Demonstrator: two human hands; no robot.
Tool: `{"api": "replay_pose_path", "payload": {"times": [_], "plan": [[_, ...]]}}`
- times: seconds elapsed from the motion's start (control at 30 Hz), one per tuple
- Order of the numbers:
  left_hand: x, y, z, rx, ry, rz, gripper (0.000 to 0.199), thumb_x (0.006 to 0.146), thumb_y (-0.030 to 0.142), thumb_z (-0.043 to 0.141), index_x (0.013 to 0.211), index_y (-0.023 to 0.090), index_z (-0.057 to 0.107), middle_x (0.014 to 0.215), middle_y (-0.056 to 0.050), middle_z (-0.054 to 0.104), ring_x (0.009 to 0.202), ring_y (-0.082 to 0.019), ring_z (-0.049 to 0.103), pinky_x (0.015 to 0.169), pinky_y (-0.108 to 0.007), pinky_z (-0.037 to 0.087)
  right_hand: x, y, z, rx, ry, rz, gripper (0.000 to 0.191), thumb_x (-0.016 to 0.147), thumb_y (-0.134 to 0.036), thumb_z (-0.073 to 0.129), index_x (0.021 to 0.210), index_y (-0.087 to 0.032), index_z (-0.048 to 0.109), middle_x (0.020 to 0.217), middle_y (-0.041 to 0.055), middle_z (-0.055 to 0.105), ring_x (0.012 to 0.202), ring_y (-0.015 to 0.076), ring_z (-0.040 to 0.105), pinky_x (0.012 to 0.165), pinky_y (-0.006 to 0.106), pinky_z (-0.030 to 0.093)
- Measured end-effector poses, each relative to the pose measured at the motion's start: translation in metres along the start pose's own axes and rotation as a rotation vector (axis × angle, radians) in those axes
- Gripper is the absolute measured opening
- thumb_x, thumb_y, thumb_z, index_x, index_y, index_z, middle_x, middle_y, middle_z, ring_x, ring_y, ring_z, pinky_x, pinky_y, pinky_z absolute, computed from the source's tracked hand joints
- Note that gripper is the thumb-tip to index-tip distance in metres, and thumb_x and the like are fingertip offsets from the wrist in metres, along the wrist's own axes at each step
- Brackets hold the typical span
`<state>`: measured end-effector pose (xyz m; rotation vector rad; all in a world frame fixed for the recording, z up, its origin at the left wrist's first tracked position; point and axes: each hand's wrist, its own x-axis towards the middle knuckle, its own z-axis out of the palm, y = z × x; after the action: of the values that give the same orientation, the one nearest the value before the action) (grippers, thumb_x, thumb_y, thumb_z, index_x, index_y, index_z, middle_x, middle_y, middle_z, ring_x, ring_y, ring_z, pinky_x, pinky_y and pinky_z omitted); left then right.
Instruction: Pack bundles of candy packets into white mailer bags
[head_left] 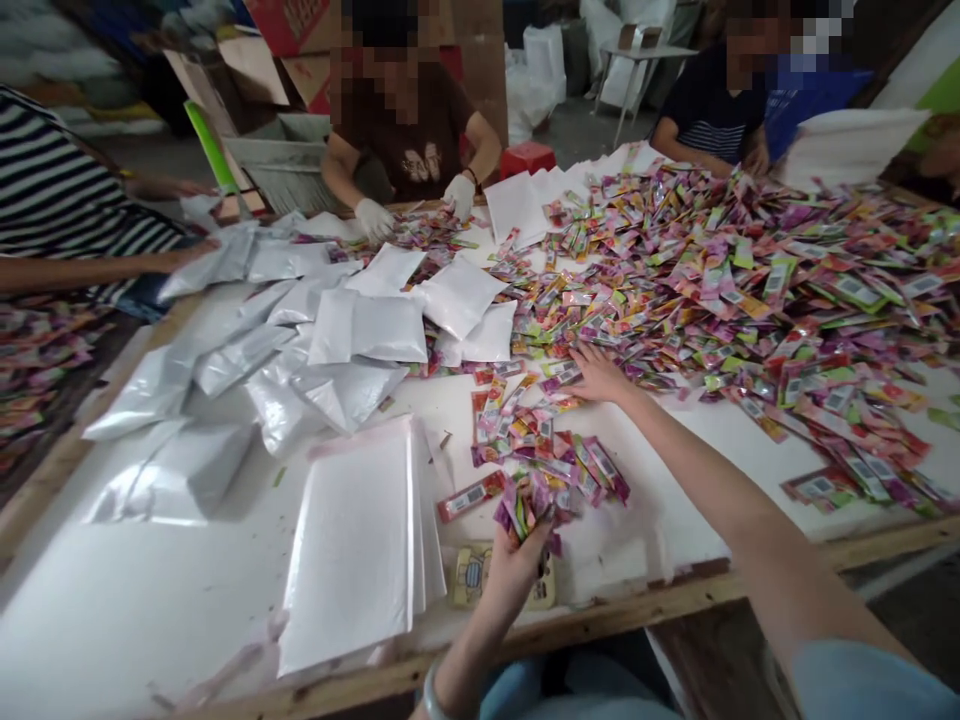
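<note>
Several small colourful packets (529,500) are bunched in my left hand (517,560), its fingers closed around them near the table's front edge. My right hand (598,375) reaches forward, fingers spread on the near edge of the big packet pile (675,270). Between my hands lies a smaller group of packets (517,430). A stack of flat white bags (356,540) rests left of my left hand. Under my left wrist, a yellowish case with a cartoon print (469,575) is partly covered.
Filled white bags (390,325) are heaped at the left and centre of the white table (187,610). Across it, a person in white gloves (373,218) handles packets. Another sits at the far right (701,115); a striped sleeve (60,190) is at left.
</note>
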<state>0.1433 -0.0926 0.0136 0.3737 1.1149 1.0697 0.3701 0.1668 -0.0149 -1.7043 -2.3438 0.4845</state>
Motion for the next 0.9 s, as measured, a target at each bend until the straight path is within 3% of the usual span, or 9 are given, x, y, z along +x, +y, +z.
{"api": "replay_pose_path", "payload": {"times": [0.07,0.13,0.23,0.33,0.43,0.57,0.67,0.77,0.9], "plan": [[-0.007,0.003,-0.006,0.068,-0.017,0.029,0.048,0.061,0.043,0.098,0.091,0.019,0.07,0.075,-0.004,0.075,0.073,-0.02,0.071,0.068,-0.027,0.055,-0.003,0.008,0.024,-0.07,-0.004,0.053,0.081,0.095,-0.063,0.054,0.158,-0.012,0.043,0.171,0.0218,0.03,0.16,0.0413,0.022,0.128,0.063,0.019],[-0.013,0.003,-0.011,0.102,-0.037,-0.004,0.05,0.058,0.047,0.099,0.083,0.017,0.069,0.07,-0.004,0.071,0.064,-0.017,0.067,0.061,-0.026,0.053,-0.025,0.013,0.044,-0.074,0.064,0.082,0.074,0.102,-0.061,0.041,0.159,-0.015,0.04,0.173,0.0196,0.026,0.16,0.0403,0.021,0.127,0.066,0.019],[-0.023,-0.001,-0.016,0.044,-0.081,-0.083,0.051,0.054,0.046,0.101,0.078,0.017,0.065,0.067,-0.003,0.068,0.059,-0.016,0.065,0.055,-0.024,0.051,-0.057,0.017,0.05,-0.113,0.15,0.04,0.07,0.101,-0.06,0.044,0.157,-0.017,0.045,0.17,0.0202,0.032,0.158,0.044,0.024,0.124,0.069,0.022],[-0.04,-0.006,-0.016,-0.08,-0.089,-0.26,0.048,0.063,0.051,0.095,0.081,0.019,0.063,0.067,-0.004,0.068,0.056,-0.019,0.067,0.049,-0.026,0.05,-0.06,0.015,0.032,-0.197,0.1,-0.063,0.06,0.099,-0.053,0.054,0.149,-0.018,0.054,0.154,0.0227,0.051,0.145,0.0452,0.041,0.118,0.066,0.034],[-0.053,-0.012,-0.015,-0.105,-0.061,-0.382,0.045,0.068,0.052,0.091,0.088,0.02,0.065,0.07,-0.005,0.07,0.054,-0.021,0.068,0.042,-0.027,0.048,-0.049,0.009,0.013,-0.255,0.016,-0.059,0.04,0.097,-0.037,0.058,0.132,-0.017,0.065,0.129,0.0223,0.062,0.126,0.0415,0.055,0.108,0.058,0.045],[-0.055,-0.017,-0.012,-0.045,-0.063,-0.363,0.051,0.059,0.052,0.094,0.083,0.02,0.062,0.063,-0.002,0.068,0.043,-0.018,0.061,0.039,-0.027,0.049,-0.055,0.002,0.005,-0.195,-0.058,-0.067,0.032,0.089,-0.019,0.062,0.12,-0.014,0.063,0.125,0.0203,0.06,0.116,0.0337,0.06,0.101,0.045,0.05],[-0.054,-0.014,-0.005,-0.035,-0.085,-0.324,0.052,0.053,0.05,0.096,0.074,0.02,0.059,0.056,-0.001,0.063,0.045,-0.017,0.059,0.037,-0.025,0.046,-0.074,0.004,0.004,-0.148,-0.074,-0.08,0.029,0.085,-0.012,0.056,0.114,-0.015,0.06,0.118,0.0181,0.064,0.109,0.0323,0.062,0.095,0.043,0.051],[-0.057,-0.011,0.002,-0.032,-0.139,-0.312,0.045,0.06,0.046,0.094,0.074,0.019,0.061,0.058,-0.002,0.065,0.049,-0.015,0.06,0.039,-0.022,0.047,-0.08,0.013,-0.008,-0.115,-0.039,-0.045,0.033,0.091,-0.015,0.048,0.122,-0.013,0.056,0.107,0.0166,0.07,0.097,0.0314,0.066,0.088,0.041,0.052],[-0.062,-0.013,0.004,-0.017,-0.146,-0.313,0.039,0.067,0.043,0.092,0.076,0.019,0.062,0.062,-0.004,0.069,0.049,-0.014,0.06,0.044,-0.021,0.047,-0.051,0.038,-0.043,-0.102,0.001,0.06,0.062,0.092,-0.034,0.059,0.147,-0.009,0.044,0.108,0.0178,0.075,0.095,0.0342,0.071,0.088,0.042,0.052]]}}
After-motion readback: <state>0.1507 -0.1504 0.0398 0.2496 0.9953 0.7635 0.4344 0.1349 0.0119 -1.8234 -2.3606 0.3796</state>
